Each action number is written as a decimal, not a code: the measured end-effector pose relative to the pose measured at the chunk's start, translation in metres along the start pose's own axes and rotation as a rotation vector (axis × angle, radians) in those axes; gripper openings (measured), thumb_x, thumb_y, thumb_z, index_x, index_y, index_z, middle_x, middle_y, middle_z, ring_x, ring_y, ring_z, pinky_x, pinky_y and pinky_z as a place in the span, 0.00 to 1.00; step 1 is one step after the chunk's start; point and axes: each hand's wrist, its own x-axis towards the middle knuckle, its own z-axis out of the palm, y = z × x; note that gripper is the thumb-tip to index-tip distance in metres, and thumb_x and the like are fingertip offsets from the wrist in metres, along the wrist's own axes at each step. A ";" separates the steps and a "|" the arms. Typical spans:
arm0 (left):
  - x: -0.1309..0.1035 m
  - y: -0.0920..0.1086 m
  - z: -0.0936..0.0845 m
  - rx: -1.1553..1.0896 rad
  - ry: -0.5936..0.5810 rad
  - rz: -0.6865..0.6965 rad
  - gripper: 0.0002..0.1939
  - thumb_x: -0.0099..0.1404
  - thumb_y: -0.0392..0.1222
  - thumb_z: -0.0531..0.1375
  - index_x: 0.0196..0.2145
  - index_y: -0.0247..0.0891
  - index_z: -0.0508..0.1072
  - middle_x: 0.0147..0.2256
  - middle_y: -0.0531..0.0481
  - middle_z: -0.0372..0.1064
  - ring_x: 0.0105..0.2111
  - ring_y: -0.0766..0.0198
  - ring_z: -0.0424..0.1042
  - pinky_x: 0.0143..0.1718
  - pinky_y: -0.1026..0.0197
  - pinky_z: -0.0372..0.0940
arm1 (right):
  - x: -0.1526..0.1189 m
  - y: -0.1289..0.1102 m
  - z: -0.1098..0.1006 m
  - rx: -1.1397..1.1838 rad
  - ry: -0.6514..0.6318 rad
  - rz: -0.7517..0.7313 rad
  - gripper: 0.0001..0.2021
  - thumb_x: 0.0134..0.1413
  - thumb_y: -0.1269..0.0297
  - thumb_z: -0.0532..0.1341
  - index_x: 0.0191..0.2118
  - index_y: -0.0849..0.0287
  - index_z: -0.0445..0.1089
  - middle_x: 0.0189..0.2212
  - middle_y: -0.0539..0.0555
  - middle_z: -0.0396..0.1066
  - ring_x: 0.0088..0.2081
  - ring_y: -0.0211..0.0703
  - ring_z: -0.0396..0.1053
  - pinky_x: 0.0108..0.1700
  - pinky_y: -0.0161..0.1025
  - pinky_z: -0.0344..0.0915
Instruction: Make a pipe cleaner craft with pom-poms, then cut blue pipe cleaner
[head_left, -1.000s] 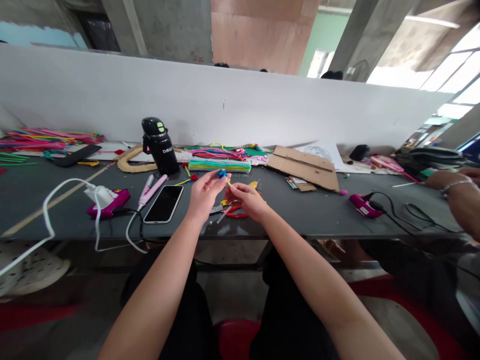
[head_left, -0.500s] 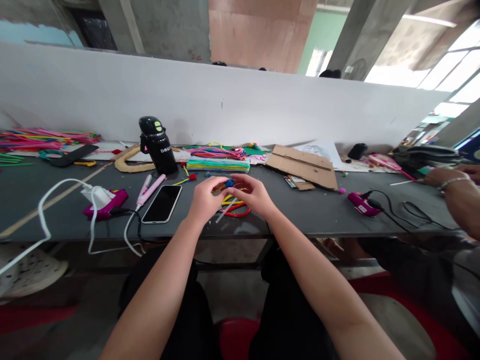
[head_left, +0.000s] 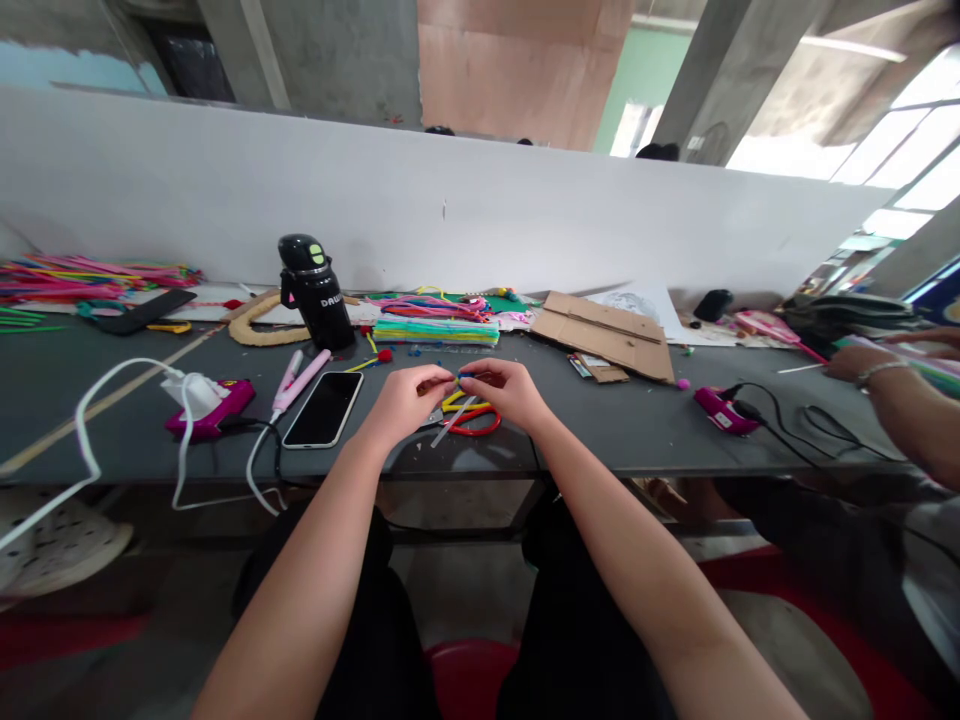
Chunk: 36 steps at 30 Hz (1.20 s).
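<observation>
My left hand point(head_left: 409, 402) and my right hand point(head_left: 507, 390) meet above the dark table, fingertips pinched together. Between them is a small blue piece point(head_left: 458, 381), mostly covered by the fingers; its kind does not show clearly. Under the hands lie scissors point(head_left: 480, 424) with red and yellow handles. A translucent stick point(head_left: 451, 424) crosses them. Just behind the hands, a bundle of pastel pipe cleaners point(head_left: 436, 331) rests on the table. Left of my left hand is a yellow stem with a red tip point(head_left: 384, 356).
Toward the left are a phone point(head_left: 324, 409), a pink hot tool point(head_left: 301, 382), a purple power socket point(head_left: 217, 408) with cords and a black bottle point(head_left: 319, 292). Cardboard point(head_left: 607, 333) lies right of centre. At far right, another person's hand point(head_left: 862, 362) holds pastel strips near a second purple socket point(head_left: 727, 412).
My fingers have closed in around the blue piece, so less of it shows. The scissors are more exposed. The person at right now holds a pastel bundle.
</observation>
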 end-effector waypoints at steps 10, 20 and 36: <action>-0.001 0.002 -0.007 -0.039 -0.022 -0.001 0.17 0.63 0.53 0.61 0.38 0.38 0.80 0.32 0.47 0.79 0.28 0.60 0.73 0.33 0.61 0.69 | -0.001 -0.007 0.006 0.012 0.029 -0.016 0.15 0.47 0.54 0.70 0.39 0.58 0.78 0.35 0.55 0.79 0.39 0.47 0.76 0.45 0.43 0.72; 0.000 0.000 -0.005 -0.011 -0.003 0.023 0.17 0.62 0.55 0.61 0.37 0.38 0.80 0.33 0.46 0.79 0.33 0.56 0.76 0.38 0.59 0.70 | 0.001 -0.002 0.005 0.205 -0.013 0.163 0.22 0.46 0.48 0.70 0.43 0.58 0.75 0.36 0.53 0.78 0.35 0.42 0.77 0.43 0.42 0.74; -0.001 0.004 -0.005 -0.012 -0.092 -0.032 0.19 0.64 0.56 0.59 0.34 0.37 0.79 0.31 0.47 0.77 0.30 0.59 0.73 0.32 0.61 0.66 | 0.001 0.000 0.004 0.111 0.014 0.092 0.16 0.43 0.53 0.72 0.35 0.59 0.77 0.29 0.51 0.77 0.33 0.41 0.74 0.42 0.40 0.72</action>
